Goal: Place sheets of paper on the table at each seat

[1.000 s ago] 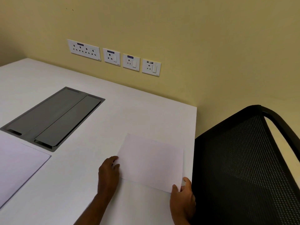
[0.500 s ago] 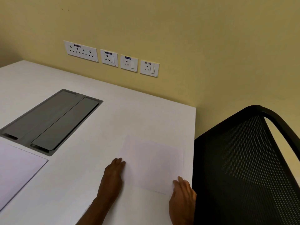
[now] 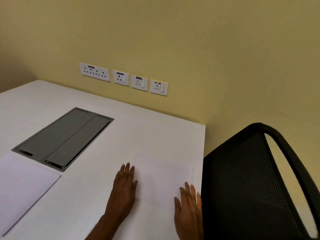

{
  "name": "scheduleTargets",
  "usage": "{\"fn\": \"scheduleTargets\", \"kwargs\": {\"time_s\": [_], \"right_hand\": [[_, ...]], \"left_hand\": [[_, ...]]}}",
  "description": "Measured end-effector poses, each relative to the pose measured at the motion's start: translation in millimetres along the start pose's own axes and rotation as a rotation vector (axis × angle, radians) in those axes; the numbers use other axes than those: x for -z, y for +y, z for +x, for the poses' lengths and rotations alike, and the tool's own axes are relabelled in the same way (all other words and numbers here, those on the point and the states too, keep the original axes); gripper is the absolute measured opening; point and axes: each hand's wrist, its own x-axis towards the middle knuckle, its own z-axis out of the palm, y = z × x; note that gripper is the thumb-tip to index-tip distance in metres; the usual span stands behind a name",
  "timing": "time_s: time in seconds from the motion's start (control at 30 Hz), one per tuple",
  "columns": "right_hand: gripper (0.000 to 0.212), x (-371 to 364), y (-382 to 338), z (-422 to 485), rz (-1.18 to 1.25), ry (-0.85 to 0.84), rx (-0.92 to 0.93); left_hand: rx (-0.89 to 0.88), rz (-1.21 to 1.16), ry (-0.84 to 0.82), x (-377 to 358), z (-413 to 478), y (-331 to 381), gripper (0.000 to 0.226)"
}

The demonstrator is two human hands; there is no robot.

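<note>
A white sheet of paper (image 3: 162,177) lies flat on the white table (image 3: 121,135), close to its right edge and in front of the black mesh chair (image 3: 251,179). My left hand (image 3: 123,189) rests palm down at the sheet's left edge, fingers stretched out and holding nothing. My right hand (image 3: 188,205) lies flat over the sheet's near right corner, fingers straight. A second white sheet (image 3: 24,187) lies at the table's left side.
A grey recessed cable box (image 3: 64,137) with two closed flaps sits in the table's middle. Several white wall sockets (image 3: 123,78) line the yellow wall behind. The chair's backrest stands tight against the table's right edge.
Both hands have let go of the sheet's near corners and flattened out on it. The sheet has settled flat on the table. The view has tilted slightly.
</note>
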Motion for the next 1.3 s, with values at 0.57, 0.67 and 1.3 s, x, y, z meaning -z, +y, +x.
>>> {"fn": "scheduleTargets", "kwargs": {"time_s": [0.57, 0.67, 1.3], "right_hand": [[0.06, 239.2, -79.2, -77.9, 0.249, 0.104, 0.371], [0.061, 275.2, -90.7, -111.1, 0.26, 0.11, 0.432], [0.066, 433.4, -268.4, -373.7, 0.455, 0.268, 0.662]], "left_hand": [[-0.006, 0.144, 0.376, 205.8, -170.8, 153.0, 0.058], [0.018, 0.175, 0.435, 246.1, -221.2, 175.6, 0.058], [0.075, 0.436, 0.687, 488.3, -532.8, 158.3, 0.06]]}}
